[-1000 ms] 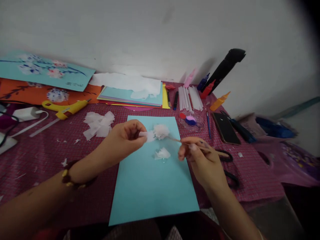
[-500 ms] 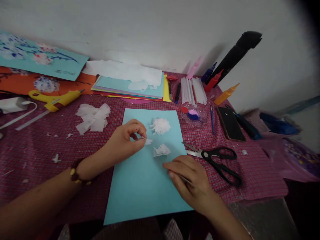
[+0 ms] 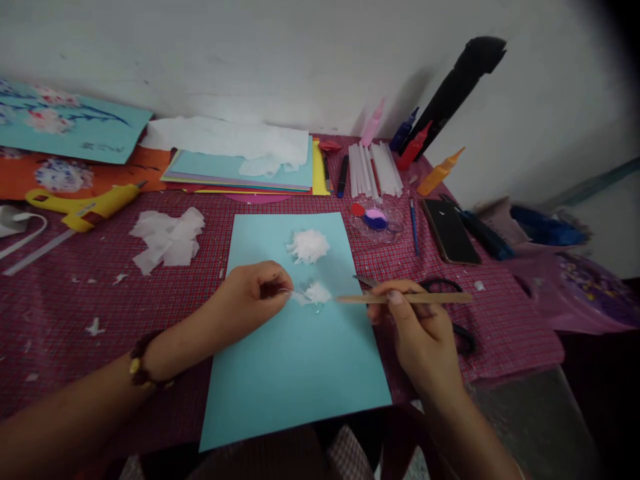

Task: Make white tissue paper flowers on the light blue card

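Note:
A light blue sheet of paper lies in front of me. On its upper half is a full white tissue-paper flower, with a smaller white tissue tuft below it. My left hand pinches a small piece of white tissue paper at the left side of this tuft. In my right hand is a flat wooden stick, its tip pointing left, close to the tuft. A shiny clear spot shows at the tuft's lower edge. Black-handled scissors lie partly hidden behind my right hand.
Loose tissue pieces and a yellow glue gun lie left. Stacked coloured paper, glue sticks and paint bottles line the wall. A paint palette, brush and phone sit right.
My right hand has moved right and up from the sheet, and the wooden stick now shows plainly in it. My left hand has brought its tissue piece down to the lower tuft.

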A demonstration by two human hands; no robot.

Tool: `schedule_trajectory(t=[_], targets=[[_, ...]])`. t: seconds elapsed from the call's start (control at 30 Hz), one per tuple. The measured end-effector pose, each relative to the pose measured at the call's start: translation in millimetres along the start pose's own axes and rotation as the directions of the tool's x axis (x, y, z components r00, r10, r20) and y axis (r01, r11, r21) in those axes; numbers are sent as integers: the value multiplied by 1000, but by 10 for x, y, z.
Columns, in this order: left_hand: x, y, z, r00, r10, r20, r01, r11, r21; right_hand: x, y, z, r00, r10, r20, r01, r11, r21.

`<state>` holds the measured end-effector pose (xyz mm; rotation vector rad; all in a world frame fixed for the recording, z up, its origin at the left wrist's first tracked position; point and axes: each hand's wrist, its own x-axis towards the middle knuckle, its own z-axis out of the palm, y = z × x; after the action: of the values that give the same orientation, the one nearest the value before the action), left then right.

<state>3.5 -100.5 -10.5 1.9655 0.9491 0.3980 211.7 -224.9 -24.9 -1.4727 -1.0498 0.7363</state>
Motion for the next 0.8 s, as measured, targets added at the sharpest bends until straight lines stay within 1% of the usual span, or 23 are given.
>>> schedule_trajectory(t=[0.07, 0.13, 0.3, 0.43, 0.67, 0.73, 0.8], targets=[[13, -50, 28, 999, -37, -15, 37, 999, -38, -10, 4, -47, 1000, 14, -2, -14, 1000, 3], [19, -98, 42, 997, -72, -33, 69, 994, -80, -9, 13, -54, 999, 19, 30, -19, 1000, -6], [21, -138, -10, 984, -170, 53, 177, 968, -178, 59, 39, 14, 989, -2, 145, 4, 1000, -16], [32, -85, -67, 976, -213, 52, 219, 958, -185, 132, 55, 44, 985, -32, 170, 40, 998, -46], [52, -71, -118, 974, -225, 17, 224, 958, -180, 190, 51, 80, 980, -74, 184, 86, 995, -59], [13, -25, -129, 977, -212, 1, 209, 963, -170, 201, 42, 92, 976, -93, 198, 110, 991, -76], [-68, 85, -115, 983, -182, 9, 182, 973, -141, 217, 28, 103, 972, -114, 206, 135, 987, -92]])
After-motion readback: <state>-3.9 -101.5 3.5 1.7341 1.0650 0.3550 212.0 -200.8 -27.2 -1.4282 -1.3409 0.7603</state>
